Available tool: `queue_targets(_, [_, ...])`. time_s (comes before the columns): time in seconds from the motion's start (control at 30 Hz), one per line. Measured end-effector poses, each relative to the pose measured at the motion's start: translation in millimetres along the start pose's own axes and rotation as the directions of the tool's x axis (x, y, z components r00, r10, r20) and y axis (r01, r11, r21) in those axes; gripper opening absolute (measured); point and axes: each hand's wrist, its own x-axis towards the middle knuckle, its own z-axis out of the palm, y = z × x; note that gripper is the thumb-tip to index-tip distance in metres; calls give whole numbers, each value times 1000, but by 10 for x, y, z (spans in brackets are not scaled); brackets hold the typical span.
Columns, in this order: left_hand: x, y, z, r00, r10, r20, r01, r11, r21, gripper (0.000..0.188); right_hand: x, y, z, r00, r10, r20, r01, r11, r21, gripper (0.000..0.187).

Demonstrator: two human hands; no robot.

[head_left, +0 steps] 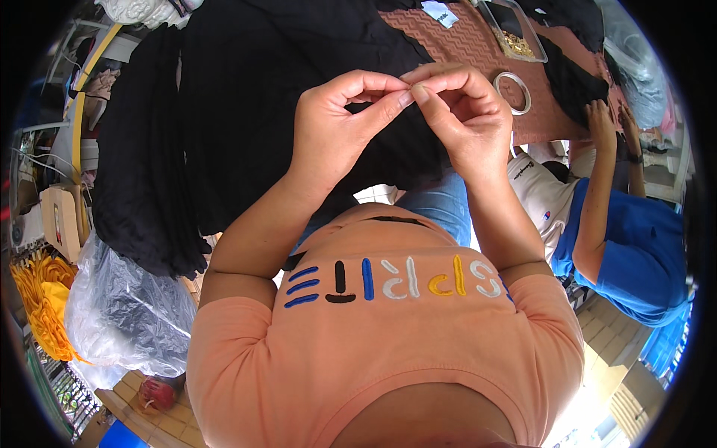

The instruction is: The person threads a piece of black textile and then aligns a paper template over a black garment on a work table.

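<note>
Both hands are raised close together over a large spread of black cloth (246, 97). My left hand (340, 119) pinches thumb against forefinger, and its tips meet those of my right hand (467, 112), which is pinched the same way. Whatever lies between the fingertips is too small or too hidden to make out. The black cloth covers much of the table and hangs down over its left side. Just right of my right hand lies a white ring (512, 93), like a roll of tape, on the brown patterned table cover (467, 45).
A clear plastic box (515, 33) with small gold-coloured pieces stands at the back right. At the right, a co-worker in a blue top (635, 239) handles black fabric (571, 82). Clear plastic sheeting (127, 313) and orange cloth (45, 306) are at the left.
</note>
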Motion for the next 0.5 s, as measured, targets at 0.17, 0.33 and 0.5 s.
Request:
queue_targets(0.17, [4,-3,6,999,-32,-35,31,999,-26,13,7,-15,-4,1000,28,3,-28,1000,-12,8])
queue_targets(0.33, [-5,1,0,999,-29,-33,29,999,-18,13,2,-18,7,1000,22,-2,-22,1000,-14,8])
queue_targets(0.5, [-1,-14,4,999,-33,-31,31,998,-57,13,-2,-11,-14,1000,31,3,-31,999,13,7])
